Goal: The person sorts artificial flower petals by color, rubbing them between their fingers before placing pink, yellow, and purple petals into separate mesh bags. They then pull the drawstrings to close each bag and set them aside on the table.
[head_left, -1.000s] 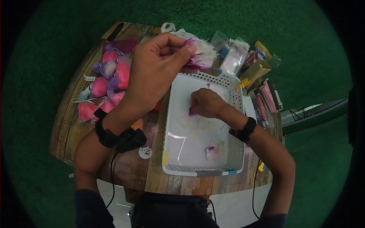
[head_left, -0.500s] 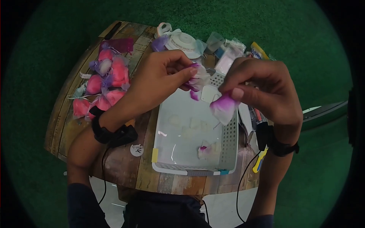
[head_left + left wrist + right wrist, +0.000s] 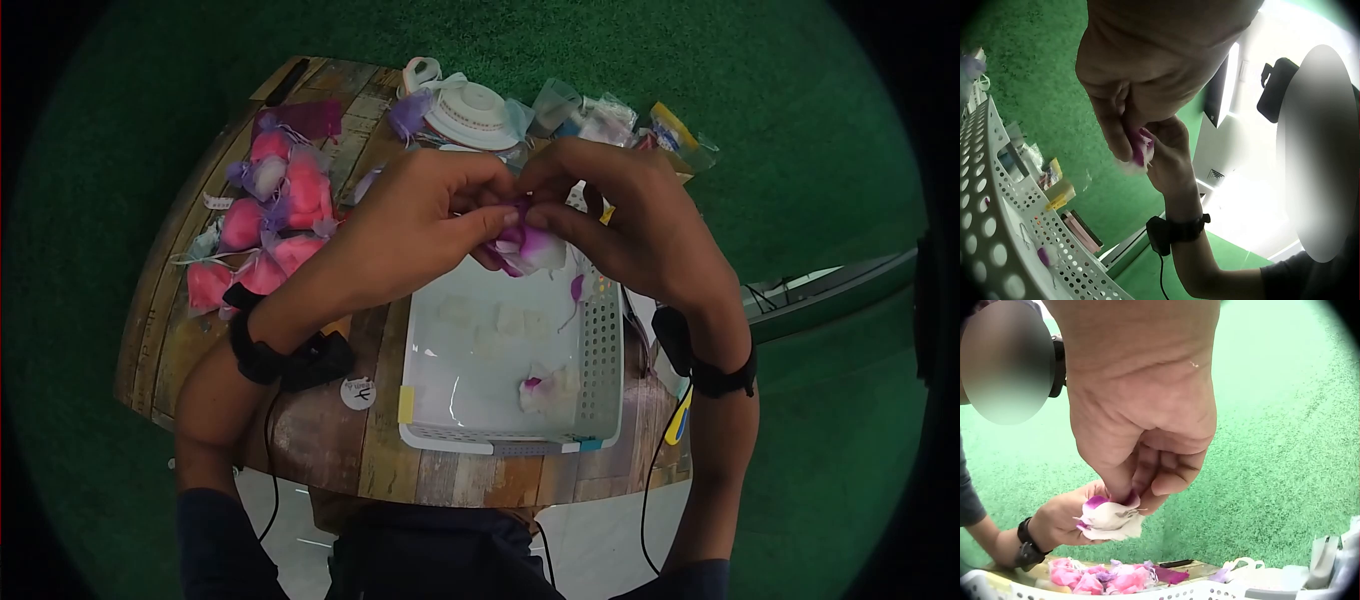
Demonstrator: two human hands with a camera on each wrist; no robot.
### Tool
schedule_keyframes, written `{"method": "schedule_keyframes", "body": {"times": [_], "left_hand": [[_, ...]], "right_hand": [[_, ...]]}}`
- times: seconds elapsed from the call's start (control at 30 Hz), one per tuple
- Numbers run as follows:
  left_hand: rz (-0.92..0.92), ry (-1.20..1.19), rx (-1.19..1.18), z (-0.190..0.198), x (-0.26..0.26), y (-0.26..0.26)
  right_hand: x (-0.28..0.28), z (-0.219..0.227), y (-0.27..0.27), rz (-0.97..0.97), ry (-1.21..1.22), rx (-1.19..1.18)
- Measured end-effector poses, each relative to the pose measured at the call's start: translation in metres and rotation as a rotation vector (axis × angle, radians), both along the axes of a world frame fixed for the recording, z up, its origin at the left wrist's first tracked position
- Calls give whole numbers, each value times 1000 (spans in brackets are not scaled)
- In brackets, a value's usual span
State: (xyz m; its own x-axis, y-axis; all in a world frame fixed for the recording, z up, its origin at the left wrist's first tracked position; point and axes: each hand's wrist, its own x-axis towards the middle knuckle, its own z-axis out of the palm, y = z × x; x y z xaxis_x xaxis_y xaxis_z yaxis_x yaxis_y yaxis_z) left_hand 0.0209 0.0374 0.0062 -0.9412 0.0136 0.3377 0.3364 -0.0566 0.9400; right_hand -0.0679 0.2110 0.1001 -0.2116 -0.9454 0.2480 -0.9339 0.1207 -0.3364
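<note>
Above the far end of a white perforated basket [image 3: 600, 365], both hands meet at a bunch of white and purple petals [image 3: 535, 252]. My left hand [image 3: 415, 220] pinches the bunch between thumb and fingers. From the other side my right hand [image 3: 635, 215] pinches a purple edge of a petal against it. In the right wrist view the layered white petals [image 3: 1113, 520] hang below the fingertips. Inside the basket lie a white petal with a purple spot [image 3: 535, 392], pale pieces [image 3: 515, 320] and a small purple petal [image 3: 577, 287] by the right wall.
Pink and purple mesh pouches [image 3: 300, 190] lie on the wooden table's left side. Behind the basket are a white ribbon roll [image 3: 475, 112] and clear plastic packets [image 3: 605, 120]. A yellow cutter [image 3: 679, 420] lies right of the basket, and a round sticker [image 3: 358, 393] left of it.
My right hand has lifted a purple and white petal out of the basket and brought it leftward against the bunch. The left hand has kept its pinch on the bunch and moved lower.
</note>
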Motion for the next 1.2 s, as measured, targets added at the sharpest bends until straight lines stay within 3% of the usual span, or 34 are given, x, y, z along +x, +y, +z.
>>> {"method": "schedule_keyframes", "body": {"times": [0.23,0.5,0.6,0.67,0.7,0.73,0.8,0.87,0.93,0.97,1.03,1.1,1.17,1.2], "left_hand": [[-112,34,78,3,-2,-7],[-105,3,90,8,2,-6],[-128,42,113,7,1,-10],[-156,67,149,6,-1,-12],[-103,69,142,5,-2,-12],[-49,72,133,5,-2,-13],[-57,54,170,5,-2,-14],[6,127,175,2,-6,-15],[2,119,172,4,-6,-16],[4,107,170,5,-4,-17],[29,113,150,5,-4,-15],[57,115,131,4,-3,-16],[95,163,68,4,-4,-15],[90,160,70,5,-4,-15]], "right_hand": [[0,4,1,-6,80,-36],[2,2,-3,-17,163,-56],[-3,4,-5,-38,64,-20],[-23,3,-7,-170,-472,-150],[-37,6,-6,-214,-477,-160],[-48,0,-9,-219,-479,-155],[-72,-24,-11,-415,-565,-54],[-99,-66,-8,-372,-453,299],[-83,-85,-15,-636,-447,506],[-97,-109,-13,-632,-445,509],[-127,-165,-12,-159,-139,33],[-117,-165,-11,-230,-96,68],[-118,-168,-12,-355,-127,382],[-116,-164,-14,-360,-130,383]]}}
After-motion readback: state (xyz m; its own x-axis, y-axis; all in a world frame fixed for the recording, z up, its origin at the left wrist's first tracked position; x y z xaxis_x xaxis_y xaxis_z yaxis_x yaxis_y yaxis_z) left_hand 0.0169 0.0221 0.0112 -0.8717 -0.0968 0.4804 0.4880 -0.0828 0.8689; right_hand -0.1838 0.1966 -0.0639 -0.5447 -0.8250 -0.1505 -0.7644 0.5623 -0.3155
